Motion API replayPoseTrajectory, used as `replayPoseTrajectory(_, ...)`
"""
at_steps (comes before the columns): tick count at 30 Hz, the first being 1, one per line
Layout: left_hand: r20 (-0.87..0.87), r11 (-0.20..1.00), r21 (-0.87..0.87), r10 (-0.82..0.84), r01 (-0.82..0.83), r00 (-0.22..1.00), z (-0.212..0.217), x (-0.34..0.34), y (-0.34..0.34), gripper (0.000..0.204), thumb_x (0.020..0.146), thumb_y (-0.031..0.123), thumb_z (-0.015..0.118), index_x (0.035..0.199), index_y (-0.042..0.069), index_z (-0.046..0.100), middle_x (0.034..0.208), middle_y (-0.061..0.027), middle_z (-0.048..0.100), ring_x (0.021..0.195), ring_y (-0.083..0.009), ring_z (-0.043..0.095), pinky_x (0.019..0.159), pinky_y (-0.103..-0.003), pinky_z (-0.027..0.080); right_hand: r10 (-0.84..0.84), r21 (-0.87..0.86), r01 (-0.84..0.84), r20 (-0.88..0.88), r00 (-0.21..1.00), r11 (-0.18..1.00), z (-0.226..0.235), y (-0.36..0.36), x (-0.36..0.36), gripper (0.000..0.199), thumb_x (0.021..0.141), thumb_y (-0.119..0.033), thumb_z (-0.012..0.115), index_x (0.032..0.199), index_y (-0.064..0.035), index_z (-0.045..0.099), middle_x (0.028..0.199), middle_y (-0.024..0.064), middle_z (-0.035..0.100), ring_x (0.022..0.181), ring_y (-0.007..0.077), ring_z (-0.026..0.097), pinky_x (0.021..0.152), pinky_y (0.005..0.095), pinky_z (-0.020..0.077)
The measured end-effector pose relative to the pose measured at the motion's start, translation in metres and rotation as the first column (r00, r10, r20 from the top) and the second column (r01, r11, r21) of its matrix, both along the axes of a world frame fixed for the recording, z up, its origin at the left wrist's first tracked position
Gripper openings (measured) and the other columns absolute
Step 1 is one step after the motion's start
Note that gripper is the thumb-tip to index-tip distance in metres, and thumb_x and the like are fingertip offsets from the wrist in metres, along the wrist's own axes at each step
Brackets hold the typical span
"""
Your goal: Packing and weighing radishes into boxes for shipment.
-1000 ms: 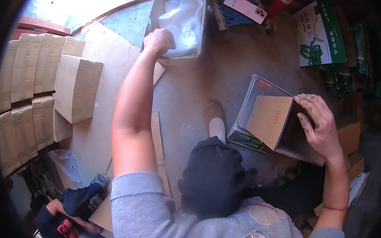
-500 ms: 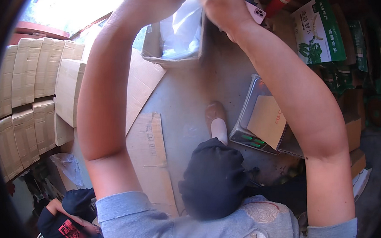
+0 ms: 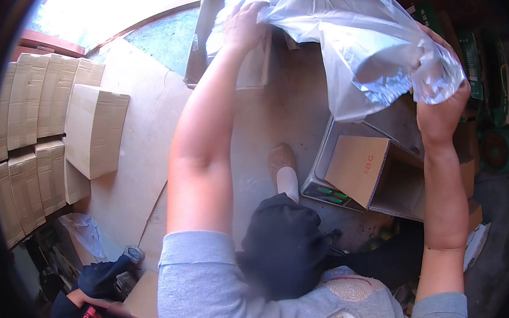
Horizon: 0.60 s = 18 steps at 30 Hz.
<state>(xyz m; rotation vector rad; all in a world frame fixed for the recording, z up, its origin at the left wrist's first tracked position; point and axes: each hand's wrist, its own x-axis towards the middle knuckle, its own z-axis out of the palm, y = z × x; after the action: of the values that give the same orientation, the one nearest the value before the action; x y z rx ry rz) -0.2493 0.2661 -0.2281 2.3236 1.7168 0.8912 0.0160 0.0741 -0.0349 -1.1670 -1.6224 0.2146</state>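
Note:
A large translucent plastic bag, crumpled and shiny, stretches in the air between my two raised hands. My right hand is closed round its bunched right end. At the other end my left hand grips the plastic, its fingertips partly hidden by the folds. The left hand is over an open cardboard box at the top, which has more pale plastic at its mouth. Below the hanging bag, another open cardboard box lies tilted in a grey plastic crate, with its flap out.
Stacked cardboard boxes line the left side, and flat cardboard covers the floor beside them. A co-worker sits at the lower left near a box. Green packages stand at the right. My shoe is on the floor centrally.
My hands have moved apart, the right one to the right and downward, spreading the plastic bag between them. At the lower left, the co-worker has shifted and a box now shows there.

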Motion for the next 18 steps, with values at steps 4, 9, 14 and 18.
replayPoseTrajectory(4,-0.12,0.965,-0.164,0.188,-0.206,0.975,-0.002,-0.006,0.005,0.056,0.083,0.013,0.065,0.137,0.019,0.052,0.142,-0.0079,0.054,0.139,-0.0309,0.041,0.113,-0.045,0.036,-0.119,0.077,0.113,0.09,0.989,0.991,0.028,-0.026,0.035,0.029,0.088,0.003,0.06,0.117,0.0054,0.064,0.115,0.0114,0.068,0.105,0.0184,0.063,0.094,0.0299,0.0471)
replayPoseTrajectory(9,0.234,0.999,0.005,0.05,-0.053,0.971,0.017,0.021,-0.034,0.084,0.07,0.01,0.06,0.15,0.01,0.034,0.151,-0.0211,0.038,0.147,-0.0396,0.021,0.122,-0.047,0.016,-0.092,-0.041,0.089,-0.074,0.993,0.995,0.03,-0.025,0.097,0.028,0.096,-0.006,0.058,0.122,0.004,0.061,0.118,0.0094,0.066,0.108,0.0177,0.061,0.095,0.0303,0.0479)
replayPoseTrajectory(14,0.739,0.822,-0.113,-0.306,0.559,0.6,0.065,0.044,-0.085,0.072,0.075,0.02,0.067,0.142,0.003,0.044,0.137,-0.0197,0.05,0.135,-0.0296,0.042,0.115,-0.039,0.031,-0.023,-0.181,-0.067,-0.456,0.89,0.981,0.048,-0.03,0.135,0.029,0.102,-0.015,0.057,0.126,-0.0004,0.062,0.117,0.0067,0.066,0.104,0.0139,0.063,0.088,0.0283,0.0526)
replayPoseTrajectory(18,0.881,0.562,-0.322,-0.117,0.762,0.459,0.103,0.076,-0.106,0.067,0.093,0.049,0.067,0.133,-0.004,0.053,0.119,-0.013,0.066,0.111,-0.0213,0.061,0.103,-0.035,0.044,-0.156,-0.286,0.027,-0.437,0.886,0.958,0.048,-0.029,0.159,0.029,0.101,-0.016,0.06,0.127,-0.0029,0.061,0.113,0.0051,0.068,0.101,0.0143,0.065,0.086,0.0283,0.0531)
